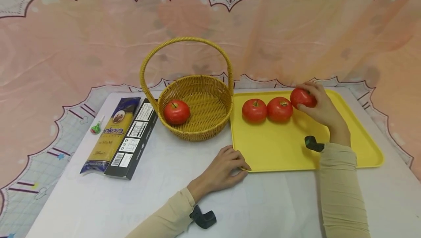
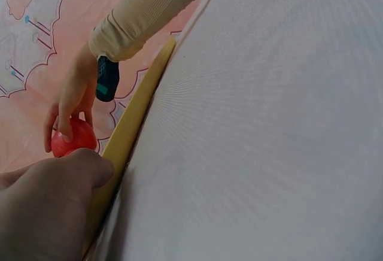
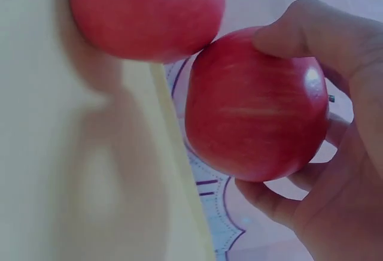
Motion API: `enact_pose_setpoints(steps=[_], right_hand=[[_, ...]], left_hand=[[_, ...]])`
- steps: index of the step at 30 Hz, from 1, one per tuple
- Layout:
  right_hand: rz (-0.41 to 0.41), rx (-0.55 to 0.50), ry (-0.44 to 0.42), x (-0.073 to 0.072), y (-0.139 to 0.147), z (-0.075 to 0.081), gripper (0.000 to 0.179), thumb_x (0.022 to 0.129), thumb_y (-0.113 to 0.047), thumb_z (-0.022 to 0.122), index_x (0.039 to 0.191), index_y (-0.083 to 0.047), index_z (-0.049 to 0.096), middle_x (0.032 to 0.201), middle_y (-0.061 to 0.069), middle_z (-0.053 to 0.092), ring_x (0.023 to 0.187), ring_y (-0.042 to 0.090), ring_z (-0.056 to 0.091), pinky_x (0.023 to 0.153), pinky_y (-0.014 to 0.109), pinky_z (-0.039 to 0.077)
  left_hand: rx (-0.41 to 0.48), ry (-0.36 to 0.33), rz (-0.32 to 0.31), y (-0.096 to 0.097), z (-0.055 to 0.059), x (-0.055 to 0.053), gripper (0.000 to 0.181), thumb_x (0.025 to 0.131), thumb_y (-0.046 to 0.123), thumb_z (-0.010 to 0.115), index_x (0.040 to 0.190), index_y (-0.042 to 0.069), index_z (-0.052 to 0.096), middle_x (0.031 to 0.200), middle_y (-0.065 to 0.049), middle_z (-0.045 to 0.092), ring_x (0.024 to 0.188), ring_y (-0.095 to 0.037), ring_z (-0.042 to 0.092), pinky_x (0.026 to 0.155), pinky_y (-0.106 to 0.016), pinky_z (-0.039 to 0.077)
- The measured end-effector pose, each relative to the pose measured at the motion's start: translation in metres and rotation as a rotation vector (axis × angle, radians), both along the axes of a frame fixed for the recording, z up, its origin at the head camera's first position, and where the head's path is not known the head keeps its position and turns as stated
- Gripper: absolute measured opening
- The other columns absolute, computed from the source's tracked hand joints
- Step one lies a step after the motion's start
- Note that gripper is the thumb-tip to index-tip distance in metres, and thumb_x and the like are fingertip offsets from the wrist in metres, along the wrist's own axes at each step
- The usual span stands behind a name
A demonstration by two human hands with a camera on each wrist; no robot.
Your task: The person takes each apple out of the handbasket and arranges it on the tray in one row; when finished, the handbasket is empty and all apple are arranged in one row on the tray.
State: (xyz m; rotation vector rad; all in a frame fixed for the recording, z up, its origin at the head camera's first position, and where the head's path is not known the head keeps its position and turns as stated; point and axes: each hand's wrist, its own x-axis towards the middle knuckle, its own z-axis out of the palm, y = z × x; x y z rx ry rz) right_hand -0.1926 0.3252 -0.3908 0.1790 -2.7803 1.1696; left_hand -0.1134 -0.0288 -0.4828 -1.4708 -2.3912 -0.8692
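Note:
My right hand (image 1: 319,104) grips a red apple (image 3: 257,105) at the back of the yellow tray (image 1: 276,150), thumb on one side and fingers round the other. Right beside it sit a second apple (image 1: 280,109) and a third apple (image 1: 254,111), both on the tray. The tray's near left corner is where my left hand (image 1: 227,168) lies, fingers bent over the rim and thumb along the front edge. In the left wrist view, the left thumb (image 2: 90,165) overlaps the tray's side.
Left of the tray stands a wicker basket (image 1: 210,130) with a tall handle and one apple (image 1: 177,112) inside. Farther left lie a black box (image 1: 131,143), a pasta packet (image 1: 112,132) and a small green-and-red lollipop (image 1: 95,128). A patterned cloth (image 1: 197,22) hangs behind the table.

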Motion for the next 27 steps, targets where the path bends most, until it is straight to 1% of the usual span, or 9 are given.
enact_pose_setpoints(steps=[6,8,13,19,22,27], right_hand=[[0.028,0.022,-0.069,-0.003,0.007,-0.01,0.062,0.086,-0.013,0.066,0.141,-0.011,0.039,0.152,0.019,0.016,0.13,0.05,0.028,0.103,0.068,0.026],[0.04,0.034,-0.09,-0.004,0.009,-0.012,0.062,0.086,-0.014,0.066,0.142,-0.01,0.038,0.153,0.02,0.015,0.13,0.05,0.027,0.103,0.068,0.026],[0.062,0.045,-0.101,-0.005,0.011,-0.018,0.063,0.085,-0.011,0.067,0.141,-0.008,0.038,0.151,0.021,0.017,0.129,0.049,0.027,0.103,0.068,0.026],[0.058,0.056,-0.136,-0.003,0.013,-0.019,0.061,0.088,-0.013,0.065,0.142,-0.007,0.038,0.151,0.022,0.015,0.131,0.049,0.024,0.104,0.067,0.026],[0.063,0.055,-0.136,-0.004,0.012,-0.018,0.058,0.089,-0.013,0.063,0.141,-0.007,0.039,0.151,0.023,0.017,0.131,0.049,0.023,0.105,0.066,0.025],[0.087,0.029,-0.102,-0.004,0.011,-0.018,0.055,0.089,-0.011,0.062,0.139,-0.002,0.04,0.148,0.027,0.02,0.13,0.05,0.025,0.104,0.066,0.025]], left_hand=[[0.002,0.005,0.004,0.0,0.001,0.0,0.01,0.089,0.026,0.063,0.095,0.026,0.071,0.091,0.012,0.058,0.094,-0.005,0.053,0.107,-0.041,0.033],[-0.001,-0.008,0.005,0.0,0.002,0.0,0.01,0.088,0.026,0.063,0.095,0.026,0.071,0.091,0.012,0.058,0.094,-0.005,0.053,0.108,-0.04,0.033],[-0.013,-0.053,0.012,0.001,0.003,0.002,0.009,0.088,0.025,0.064,0.093,0.026,0.071,0.092,0.012,0.059,0.095,-0.005,0.053,0.11,-0.038,0.031],[-0.022,-0.063,0.008,0.002,0.003,0.001,0.01,0.088,0.026,0.063,0.094,0.026,0.071,0.093,0.012,0.059,0.095,-0.005,0.053,0.11,-0.038,0.031],[-0.017,-0.063,0.011,0.002,0.003,0.001,0.01,0.088,0.025,0.063,0.094,0.026,0.071,0.093,0.012,0.059,0.095,-0.005,0.053,0.11,-0.038,0.031],[-0.005,-0.073,0.009,0.002,0.003,0.001,0.01,0.088,0.024,0.063,0.094,0.026,0.071,0.092,0.012,0.06,0.095,-0.005,0.052,0.109,-0.038,0.032]])
